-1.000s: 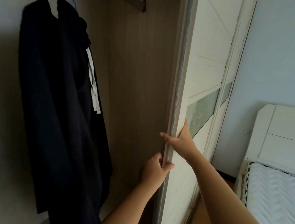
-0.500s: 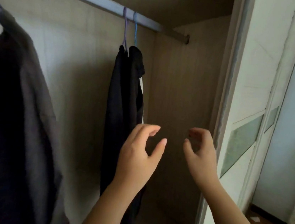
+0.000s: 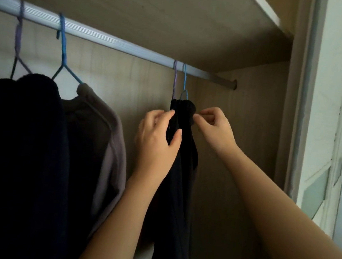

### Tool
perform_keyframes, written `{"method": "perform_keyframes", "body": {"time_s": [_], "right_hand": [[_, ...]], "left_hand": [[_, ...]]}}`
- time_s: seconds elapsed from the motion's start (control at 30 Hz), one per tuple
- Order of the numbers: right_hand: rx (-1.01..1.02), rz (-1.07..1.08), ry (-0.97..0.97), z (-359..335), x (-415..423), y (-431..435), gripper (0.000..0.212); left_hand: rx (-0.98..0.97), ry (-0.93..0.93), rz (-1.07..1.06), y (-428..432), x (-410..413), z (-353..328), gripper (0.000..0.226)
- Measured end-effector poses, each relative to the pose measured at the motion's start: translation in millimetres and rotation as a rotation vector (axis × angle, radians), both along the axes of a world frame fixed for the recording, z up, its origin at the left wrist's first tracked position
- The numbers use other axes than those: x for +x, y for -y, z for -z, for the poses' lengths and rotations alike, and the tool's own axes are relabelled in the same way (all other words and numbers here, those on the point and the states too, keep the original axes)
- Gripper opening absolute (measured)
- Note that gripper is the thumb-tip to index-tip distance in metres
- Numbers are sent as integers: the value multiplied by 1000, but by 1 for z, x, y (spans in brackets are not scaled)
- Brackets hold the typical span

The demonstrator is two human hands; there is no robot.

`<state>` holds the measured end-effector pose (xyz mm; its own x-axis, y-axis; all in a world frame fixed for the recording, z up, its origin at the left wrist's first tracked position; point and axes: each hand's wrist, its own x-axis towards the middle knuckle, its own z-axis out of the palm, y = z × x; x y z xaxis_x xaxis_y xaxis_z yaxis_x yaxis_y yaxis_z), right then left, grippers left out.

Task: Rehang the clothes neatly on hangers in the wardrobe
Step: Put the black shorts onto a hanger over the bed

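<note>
Inside the wardrobe it was rather dark, and a pale metal rail (image 3: 112, 39) ran across under the wooden shelf (image 3: 179, 18), so I take this rail as my landmark. Near the right end of the rail hung two thin hangers side by side, one purple (image 3: 174, 80) and one blue (image 3: 184, 83), and from them fell the black garment (image 3: 178, 173), narrow and bunched together just below the hooks. The left hand (image 3: 155, 140) was closed on the left side of the cloth, thumb in front and fingers going behind it. The right hand (image 3: 214, 126) pinched the bunched top of the garment with the fingertips, directly under the blue hook. Further left along the rail, well apart from this pair, another purple hanger (image 3: 16, 46) carried a dark top (image 3: 22, 154), and another blue hanger (image 3: 62, 51) carried a brownish-grey sweater (image 3: 108, 143). It seemed to me that the step was to spread the bunched cloth evenly over its hanger. To do it well, I think the person needed to keep one hand steady on the fabric while the other pulled the collar or waistband flat along the hanger arms, without pushing the hook off the rail. Whether the garment sat on one hanger or both, I could not tell.
</note>
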<state>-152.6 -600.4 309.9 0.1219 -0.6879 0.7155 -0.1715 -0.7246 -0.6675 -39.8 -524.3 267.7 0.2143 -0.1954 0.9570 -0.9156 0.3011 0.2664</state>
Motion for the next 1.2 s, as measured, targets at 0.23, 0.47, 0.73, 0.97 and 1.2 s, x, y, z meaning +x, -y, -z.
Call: {"method": "perform_keyframes", "body": {"time_s": [0.23, 0.47, 0.73, 0.97, 1.2], "right_hand": [[8, 131, -148, -16, 29, 25, 40], [198, 125, -112, -32, 6, 59, 22], [231, 216, -393, -54, 13, 69, 38], [90, 304, -284, -48, 19, 84, 35], [39, 298, -95, -58, -6, 89, 33]], "left_hand": [[59, -48, 143, 16, 12, -1, 33], [51, -134, 260, 20, 22, 1, 31], [79, -116, 303, 21, 24, -1, 32], [65, -113, 304, 23, 14, -2, 39], [88, -113, 347, 33, 10, 4, 34]]}}
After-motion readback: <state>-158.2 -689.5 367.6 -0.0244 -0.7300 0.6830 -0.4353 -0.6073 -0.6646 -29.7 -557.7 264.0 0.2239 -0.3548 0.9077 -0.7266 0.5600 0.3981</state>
